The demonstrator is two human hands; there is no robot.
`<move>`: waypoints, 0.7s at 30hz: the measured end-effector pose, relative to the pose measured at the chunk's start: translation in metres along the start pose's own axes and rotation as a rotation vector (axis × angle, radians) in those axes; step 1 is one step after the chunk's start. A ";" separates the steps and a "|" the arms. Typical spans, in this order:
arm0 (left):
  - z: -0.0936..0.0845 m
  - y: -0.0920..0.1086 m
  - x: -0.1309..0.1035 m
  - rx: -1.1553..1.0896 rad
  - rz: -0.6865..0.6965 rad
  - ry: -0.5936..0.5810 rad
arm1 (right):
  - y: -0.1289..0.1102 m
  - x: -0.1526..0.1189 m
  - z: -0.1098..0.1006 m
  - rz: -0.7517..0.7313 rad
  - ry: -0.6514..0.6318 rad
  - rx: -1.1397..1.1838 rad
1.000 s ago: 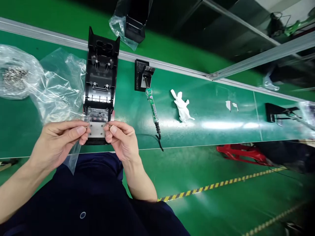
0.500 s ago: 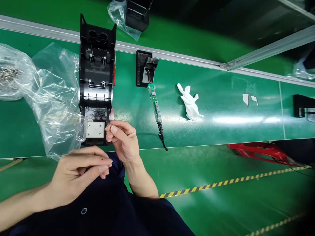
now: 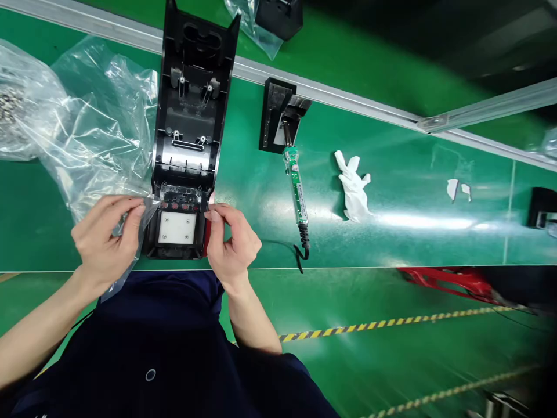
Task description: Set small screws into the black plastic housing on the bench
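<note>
Bags: far left, a clear plastic bag (image 3: pixel 82 122) lies crumpled on the green table (image 3: pixel 413 191).
Left hand: our left hand (image 3: pixel 104 241) has its fingers curled, pinching the bag's edge beside the housing.
Housing: the black housing (image 3: pixel 187 133) lies lengthwise before us, a white pad (image 3: pixel 177 227) at its near end.
Right hand: our right hand (image 3: pixel 230 241) has its fingertips pressed together at the housing's right edge; whether they hold anything, we cannot tell.
Right of that: a green-handled tool (image 3: pixel 296 186) and a white glove (image 3: pixel 354 187).

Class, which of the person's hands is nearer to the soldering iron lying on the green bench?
Right. The right hand sits at the black housing's right edge, on the soldering iron's side. The left hand is beyond the housing, pinching a clear bag.
</note>
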State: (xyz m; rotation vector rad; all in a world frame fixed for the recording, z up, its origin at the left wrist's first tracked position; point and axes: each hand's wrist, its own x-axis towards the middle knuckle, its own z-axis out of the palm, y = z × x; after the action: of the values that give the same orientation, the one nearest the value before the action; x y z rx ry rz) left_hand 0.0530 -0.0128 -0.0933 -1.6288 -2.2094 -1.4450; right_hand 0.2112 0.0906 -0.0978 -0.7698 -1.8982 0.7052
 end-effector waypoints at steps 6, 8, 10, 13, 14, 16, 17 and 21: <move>0.016 0.000 -0.002 -0.029 0.134 -0.009 | 0.009 0.021 0.009 -0.222 -0.088 -0.375; 0.017 -0.002 -0.002 -0.019 0.133 -0.029 | 0.008 0.027 0.010 -0.202 -0.192 -0.501; 0.018 -0.004 -0.002 -0.032 0.153 -0.020 | 0.007 0.031 0.012 -0.180 -0.272 -0.587; 0.017 -0.007 -0.001 -0.053 0.182 -0.008 | 0.009 0.032 0.016 -0.146 -0.330 -0.644; 0.016 -0.008 -0.001 -0.056 0.183 0.000 | 0.010 0.031 0.017 -0.132 -0.339 -0.652; 0.016 -0.009 0.000 -0.047 0.184 0.003 | 0.013 0.030 0.019 -0.130 -0.334 -0.650; 0.016 -0.009 0.000 -0.041 0.189 0.006 | 0.015 0.030 0.020 -0.141 -0.323 -0.645; 0.015 -0.009 0.003 -0.015 0.216 -0.005 | 0.018 0.029 0.020 -0.165 -0.295 -0.607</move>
State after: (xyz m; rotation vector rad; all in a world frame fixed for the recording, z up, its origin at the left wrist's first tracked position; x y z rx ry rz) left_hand 0.0516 -0.0003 -0.1067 -1.8111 -1.9569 -1.4033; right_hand 0.1860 0.1206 -0.1032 -0.8951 -2.4576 0.1291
